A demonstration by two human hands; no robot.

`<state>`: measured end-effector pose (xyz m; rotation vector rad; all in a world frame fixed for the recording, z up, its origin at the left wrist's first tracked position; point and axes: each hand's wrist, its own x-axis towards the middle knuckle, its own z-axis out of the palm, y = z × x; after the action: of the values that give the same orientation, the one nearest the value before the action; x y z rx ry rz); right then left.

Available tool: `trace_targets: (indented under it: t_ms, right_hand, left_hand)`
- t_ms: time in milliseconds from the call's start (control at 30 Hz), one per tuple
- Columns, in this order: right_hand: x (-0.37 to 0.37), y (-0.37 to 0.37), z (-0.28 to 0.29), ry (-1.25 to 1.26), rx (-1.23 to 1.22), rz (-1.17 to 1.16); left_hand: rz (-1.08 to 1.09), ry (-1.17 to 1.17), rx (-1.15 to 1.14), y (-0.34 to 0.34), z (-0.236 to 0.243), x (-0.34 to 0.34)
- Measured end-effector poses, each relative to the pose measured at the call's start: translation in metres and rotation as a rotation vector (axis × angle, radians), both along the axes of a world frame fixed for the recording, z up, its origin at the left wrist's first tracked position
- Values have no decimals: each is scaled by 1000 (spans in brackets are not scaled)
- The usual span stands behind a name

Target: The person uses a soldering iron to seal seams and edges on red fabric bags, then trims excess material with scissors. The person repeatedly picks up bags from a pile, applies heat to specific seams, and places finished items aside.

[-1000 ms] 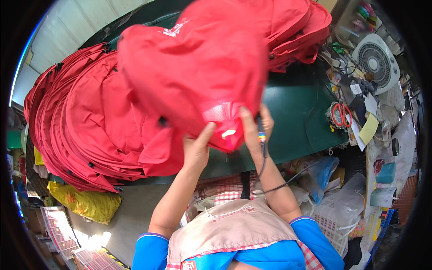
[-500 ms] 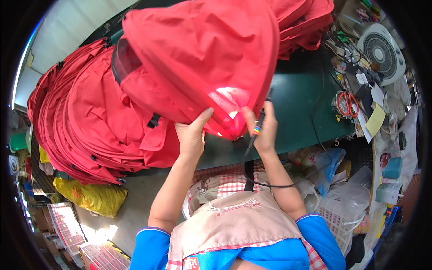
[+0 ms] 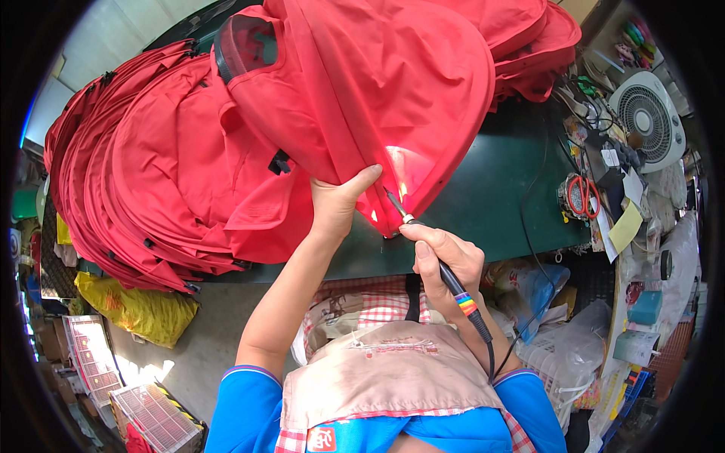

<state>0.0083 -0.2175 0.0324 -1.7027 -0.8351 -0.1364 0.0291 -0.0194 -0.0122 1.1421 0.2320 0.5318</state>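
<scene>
A red fabric canopy (image 3: 423, 83) with a mesh window near its top left stands in front of me, narrowing to a lower corner near the table edge. My left hand (image 3: 334, 208) holds its lower left side, thumb on top and fingers hidden behind the cloth. In my right hand (image 3: 447, 260) is a soldering iron (image 3: 455, 285), gripped like a pen, with a black handle, rainbow stripes and a cord. Its thin metal tip points up and left at the fabric just above the corner; whether it touches cannot be made out.
A stack of red canopies (image 3: 162, 162) lies on the left of the dark green table (image 3: 506, 174), more (image 3: 521, 38) behind. To the right are red-handled scissors (image 3: 580, 198) and a grey fan (image 3: 648, 121). The black cord (image 3: 525, 219) crosses the table's right side.
My right hand has turned the soldering iron from upright beside the canopy to pointing at its corner. The canopy has tilted and shifted slightly right, with my left hand moving up along with it.
</scene>
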Motion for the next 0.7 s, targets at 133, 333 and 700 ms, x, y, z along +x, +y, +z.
trace_targets:
  t_ms: [133,333,700]
  right_hand:
    - [15,20,-15,-92,31,-32]
    - [44,-17,70,755,-312,305]
    - [234,133,128,-511,-145,248]
  left_hand:
    - [32,10,37,-10,4,-4]
    - [49,22,30,-13,1,-15]
    - [-695,113,341,42,24,-148]
